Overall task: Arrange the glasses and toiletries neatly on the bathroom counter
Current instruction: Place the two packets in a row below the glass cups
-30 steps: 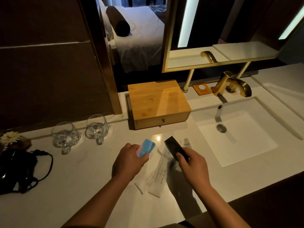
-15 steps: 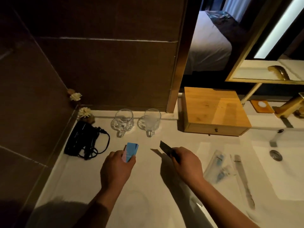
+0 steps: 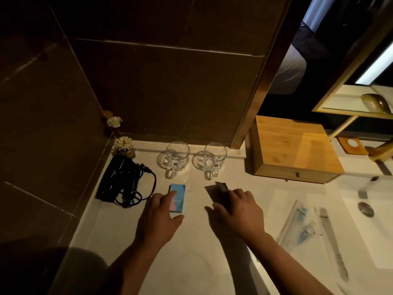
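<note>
Two clear glass mugs stand side by side at the back of the white counter. A small blue box lies flat in front of the left mug. My left hand rests over its near end with fingers spread and the index finger on top. A flat black packet lies before the right mug, and my right hand covers its near half with the thumb at its side. Clear-wrapped toiletries and a long thin packet lie to the right.
A black hair dryer with coiled cord sits at the left by the wall, beside small white flowers. A wooden drawer box stands at the back right. The sink and gold faucet are at the far right.
Both hands moved left and forward toward the mugs. The blue box went from upright in my left hand to flat on the counter, and the black packet came down onto the counter.
</note>
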The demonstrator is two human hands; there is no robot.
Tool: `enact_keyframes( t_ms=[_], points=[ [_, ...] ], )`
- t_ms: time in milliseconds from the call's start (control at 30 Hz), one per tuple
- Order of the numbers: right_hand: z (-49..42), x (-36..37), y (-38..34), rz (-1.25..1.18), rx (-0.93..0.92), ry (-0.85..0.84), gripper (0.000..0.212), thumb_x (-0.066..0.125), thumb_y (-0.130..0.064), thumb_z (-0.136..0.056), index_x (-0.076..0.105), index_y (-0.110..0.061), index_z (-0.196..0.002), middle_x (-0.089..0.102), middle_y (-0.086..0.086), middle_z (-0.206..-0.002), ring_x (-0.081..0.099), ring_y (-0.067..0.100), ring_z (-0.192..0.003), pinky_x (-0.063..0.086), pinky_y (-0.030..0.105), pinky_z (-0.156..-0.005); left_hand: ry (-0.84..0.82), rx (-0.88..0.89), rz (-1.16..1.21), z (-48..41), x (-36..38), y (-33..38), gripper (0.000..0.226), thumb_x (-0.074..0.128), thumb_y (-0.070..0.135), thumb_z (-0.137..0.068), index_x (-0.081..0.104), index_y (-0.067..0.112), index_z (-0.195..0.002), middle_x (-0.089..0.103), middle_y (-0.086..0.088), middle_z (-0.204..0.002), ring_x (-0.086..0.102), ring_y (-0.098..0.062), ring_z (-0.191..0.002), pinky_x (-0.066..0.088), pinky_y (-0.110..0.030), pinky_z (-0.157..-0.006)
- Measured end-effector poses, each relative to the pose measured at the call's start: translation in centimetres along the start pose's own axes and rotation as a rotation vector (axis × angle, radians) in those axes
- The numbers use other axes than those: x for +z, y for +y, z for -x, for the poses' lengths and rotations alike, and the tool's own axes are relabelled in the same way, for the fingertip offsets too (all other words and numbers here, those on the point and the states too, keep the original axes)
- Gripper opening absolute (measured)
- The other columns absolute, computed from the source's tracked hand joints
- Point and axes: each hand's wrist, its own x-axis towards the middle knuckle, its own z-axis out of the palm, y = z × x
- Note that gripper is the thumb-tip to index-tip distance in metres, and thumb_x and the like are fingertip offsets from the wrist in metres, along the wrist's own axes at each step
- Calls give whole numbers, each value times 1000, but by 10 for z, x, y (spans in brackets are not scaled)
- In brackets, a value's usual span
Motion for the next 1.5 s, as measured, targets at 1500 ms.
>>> enact_keyframes(
  t_ms=[1500],
  points=[
    [-15, 30, -19, -100, 50, -22, 48, 68, -49, -83, 62, -24, -123, 59, 7, -110, 55, 25, -96, 47, 28, -66, 27, 143, -67, -25, -3, -12, 51, 73, 32, -83, 52, 36, -129, 56, -1, -111, 60, -23, -100, 60, -43, -59]
  ],
)
